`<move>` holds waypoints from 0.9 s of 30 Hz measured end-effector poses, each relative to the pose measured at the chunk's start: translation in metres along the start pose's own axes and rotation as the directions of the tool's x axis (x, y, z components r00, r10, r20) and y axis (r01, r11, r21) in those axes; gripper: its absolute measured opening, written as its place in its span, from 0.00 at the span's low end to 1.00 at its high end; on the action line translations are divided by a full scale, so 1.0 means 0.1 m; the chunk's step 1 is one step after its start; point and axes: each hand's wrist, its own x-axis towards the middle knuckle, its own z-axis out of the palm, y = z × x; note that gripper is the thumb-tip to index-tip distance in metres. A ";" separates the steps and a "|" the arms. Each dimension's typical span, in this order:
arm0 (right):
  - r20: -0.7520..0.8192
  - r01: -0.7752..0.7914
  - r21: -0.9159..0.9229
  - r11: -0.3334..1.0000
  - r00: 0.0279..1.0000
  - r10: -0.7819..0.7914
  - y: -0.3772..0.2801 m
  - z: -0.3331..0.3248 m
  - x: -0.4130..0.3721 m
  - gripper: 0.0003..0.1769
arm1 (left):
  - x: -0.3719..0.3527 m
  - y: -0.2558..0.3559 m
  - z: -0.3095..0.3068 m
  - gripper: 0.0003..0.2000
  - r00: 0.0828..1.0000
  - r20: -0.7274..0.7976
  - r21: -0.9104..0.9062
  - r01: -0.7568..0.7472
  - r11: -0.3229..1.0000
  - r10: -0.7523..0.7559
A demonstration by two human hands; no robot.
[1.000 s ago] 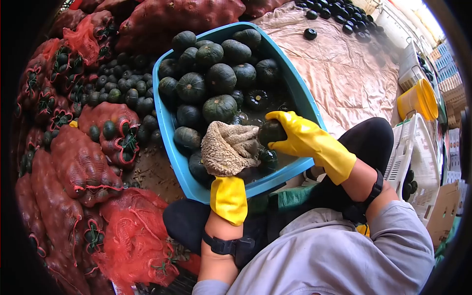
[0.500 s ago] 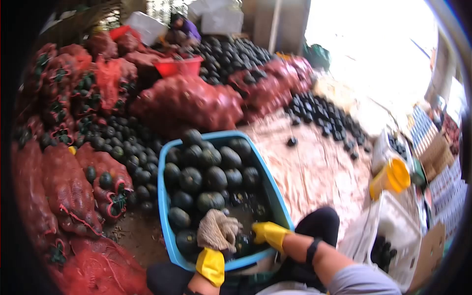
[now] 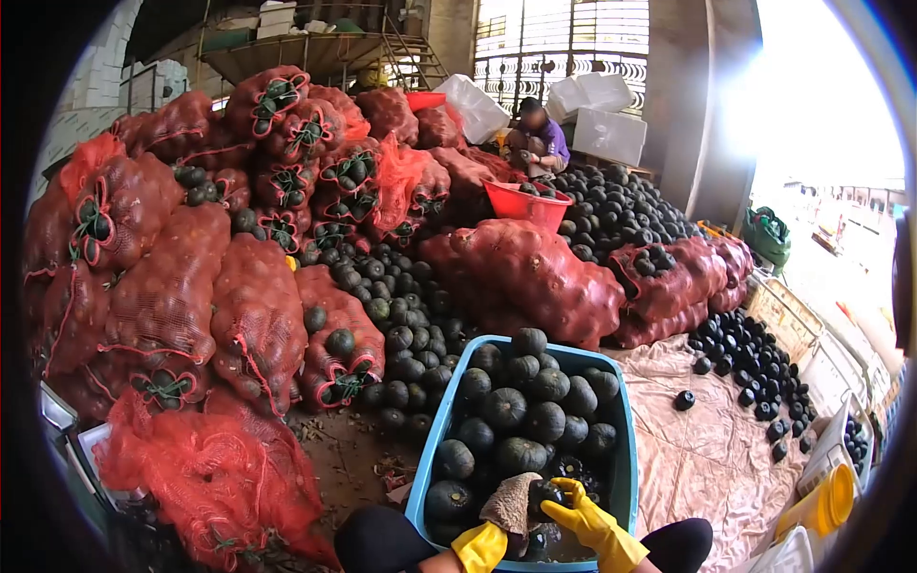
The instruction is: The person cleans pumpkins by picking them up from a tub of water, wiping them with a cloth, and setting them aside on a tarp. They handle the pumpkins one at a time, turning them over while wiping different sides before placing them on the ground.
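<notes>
Sacks [image 3: 158, 282] of red mesh, packed full, are stacked along the left side, their ends laced with cord. Below them a slack heap of red netting [image 3: 205, 477] is spread over the floor. To the right of the sacks, loose squashes [image 3: 396, 310] cover the ground in a dark drift, close to a blue tub [image 3: 627, 444]. Squashes are piled in the tub, the topmost one standing above the far rim.

At the tub's near end, the left hand [image 3: 480, 547], in a yellow glove, is mostly hidden beneath a beige cloth [image 3: 509, 503]; how its fingers are set cannot be told. The cloth lies against the left of a dark squash [image 3: 544, 496], which is held up over the near part of the tub. From the right, the yellow-gloved right hand [image 3: 587, 520] curls its fingers around that squash.

Beyond the tub, a red basin [image 3: 523, 207] stands behind a long, full sack, and a person in purple [image 3: 552, 141] crouches beside a mound of squashes [image 3: 616, 205]. Farther right, a tan sheet [image 3: 669, 420] covers the floor, with shiny dark squashes [image 3: 750, 368] scattered along its far edge. A yellow bucket [image 3: 812, 511] leans at the lower right.
</notes>
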 end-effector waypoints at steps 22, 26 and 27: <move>-0.260 0.090 0.679 0.729 0.958 0.123 0.22 0.53 0.16 0.31 | 0.05 -0.30 0.27 0.24 0.980 -0.120 -0.025 -0.165 0.986 0.161; -0.022 0.134 -0.378 0.916 0.988 -0.153 -0.41 0.23 -0.11 0.46 | 0.08 -0.45 0.14 0.25 0.948 0.014 0.085 -0.318 0.944 0.318; 0.008 0.126 -0.310 0.942 0.991 -0.130 -0.42 0.22 -0.18 0.46 | 0.07 -0.44 0.04 0.28 0.932 0.076 0.065 -0.358 0.931 0.353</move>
